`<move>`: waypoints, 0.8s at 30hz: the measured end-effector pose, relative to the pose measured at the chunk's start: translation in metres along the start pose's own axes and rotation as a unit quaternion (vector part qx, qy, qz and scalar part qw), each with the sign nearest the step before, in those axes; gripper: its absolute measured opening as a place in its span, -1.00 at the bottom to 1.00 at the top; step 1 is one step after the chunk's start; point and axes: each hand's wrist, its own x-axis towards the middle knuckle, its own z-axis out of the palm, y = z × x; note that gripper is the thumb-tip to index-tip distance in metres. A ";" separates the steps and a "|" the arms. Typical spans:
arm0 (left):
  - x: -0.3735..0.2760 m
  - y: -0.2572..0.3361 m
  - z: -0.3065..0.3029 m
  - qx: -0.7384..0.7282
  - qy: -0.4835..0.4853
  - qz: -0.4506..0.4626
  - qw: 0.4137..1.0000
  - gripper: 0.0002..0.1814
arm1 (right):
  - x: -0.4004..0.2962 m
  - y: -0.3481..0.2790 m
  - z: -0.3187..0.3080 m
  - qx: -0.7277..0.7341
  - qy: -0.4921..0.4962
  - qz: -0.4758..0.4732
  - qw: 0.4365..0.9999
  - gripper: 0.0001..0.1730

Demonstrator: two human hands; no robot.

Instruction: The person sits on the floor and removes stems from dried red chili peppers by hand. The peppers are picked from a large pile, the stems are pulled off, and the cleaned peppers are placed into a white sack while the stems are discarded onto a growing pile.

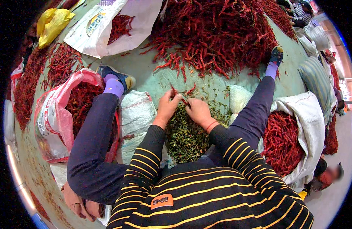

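Note:
My left hand [168, 105] pinches dried red chillies between thumb and fingers, with red tips poking out above the fingertips. Close beside it, my right hand [200, 112] has its thumb and fingers closed on a dried red chilli [184, 101] in the gap between the hands. Whether both hands grip the same pod is hard to tell. Below them, between my legs, lies a heap of green-brown chilli stems [187, 137]. A loose red chilli [191, 89] rests just ahead of my fingers, among scattered stems.
A large pile of dried red chillies [216, 34] spreads across the floor ahead. A pink-rimmed sack [64, 114] of chillies stands at my left leg, a white sack [310, 137] of chillies at my right. Another white sack [90, 34] lies ahead left. People sit along the right edge.

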 end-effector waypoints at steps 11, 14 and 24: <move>-0.032 0.026 -0.030 -0.281 0.089 -0.204 0.933 -0.92 | -0.004 0.027 -0.024 0.145 -0.061 -0.031 0.987 -0.83; -0.054 0.051 -0.030 -0.309 0.032 -0.204 0.928 -0.84 | 0.037 0.067 -0.001 0.003 0.097 -0.053 0.994 -0.87; -0.061 0.003 -0.012 -0.284 0.003 -0.247 0.926 -0.82 | 0.041 0.049 0.003 -0.015 -0.037 -0.016 0.999 -0.73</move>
